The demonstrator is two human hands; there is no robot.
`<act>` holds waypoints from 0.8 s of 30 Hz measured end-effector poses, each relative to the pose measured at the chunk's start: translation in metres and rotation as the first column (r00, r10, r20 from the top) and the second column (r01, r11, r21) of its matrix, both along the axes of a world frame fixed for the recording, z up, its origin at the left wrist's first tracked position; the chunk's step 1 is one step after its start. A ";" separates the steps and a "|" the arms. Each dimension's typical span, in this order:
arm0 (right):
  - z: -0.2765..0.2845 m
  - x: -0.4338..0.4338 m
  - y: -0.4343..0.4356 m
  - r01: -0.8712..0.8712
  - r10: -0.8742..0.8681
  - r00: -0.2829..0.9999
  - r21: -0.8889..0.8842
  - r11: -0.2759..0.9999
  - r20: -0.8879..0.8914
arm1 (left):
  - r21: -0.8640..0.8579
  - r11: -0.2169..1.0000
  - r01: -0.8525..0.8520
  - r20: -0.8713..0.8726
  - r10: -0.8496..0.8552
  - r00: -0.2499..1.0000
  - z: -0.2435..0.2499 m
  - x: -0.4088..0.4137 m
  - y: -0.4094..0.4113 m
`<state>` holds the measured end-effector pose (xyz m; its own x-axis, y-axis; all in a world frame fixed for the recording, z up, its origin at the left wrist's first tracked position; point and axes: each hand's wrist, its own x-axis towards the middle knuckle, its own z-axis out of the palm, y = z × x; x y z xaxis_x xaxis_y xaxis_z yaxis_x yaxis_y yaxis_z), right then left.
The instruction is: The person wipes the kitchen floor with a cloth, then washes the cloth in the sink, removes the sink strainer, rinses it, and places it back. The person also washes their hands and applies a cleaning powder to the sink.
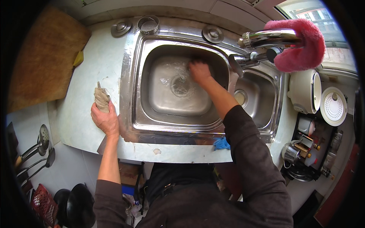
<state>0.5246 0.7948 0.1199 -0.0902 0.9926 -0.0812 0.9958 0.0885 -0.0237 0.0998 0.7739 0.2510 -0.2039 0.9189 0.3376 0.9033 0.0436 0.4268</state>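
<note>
My left hand grips a crumpled beige cloth over the pale countertop, left of the sink. Down in the large basin of a stainless steel double sink, my right hand is near the far right wall. Motion blur and shadow obscure its fingers, so whether they hold anything is unclear. Rippling water covers the basin's floor and the round drain, which lies left of and below that hand. A chrome faucet with a pink fluffy cover rises behind the right side of the sink.
Along the sink's back edge sit a metal strainer basket and two round metal lids, one at left and one at right. A wooden cutting board stands left. A blue cloth lies by my right sleeve; a rice cooker stands right.
</note>
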 end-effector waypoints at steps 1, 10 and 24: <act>-0.003 -0.001 -0.010 0.224 -0.216 0.973 -0.117 0.968 0.076 | 0.003 1.000 -0.002 -0.002 0.002 1.000 0.000 0.000 -0.001; 0.035 -0.034 -0.024 0.209 -0.489 0.789 -0.585 0.783 -0.372 | 0.020 1.000 -0.007 -0.033 0.007 0.999 -0.001 -0.003 -0.002; 0.071 -0.199 0.045 0.410 -0.130 0.433 0.066 0.910 -0.892 | 0.007 1.000 -0.013 -0.046 0.014 0.999 0.001 0.001 -0.001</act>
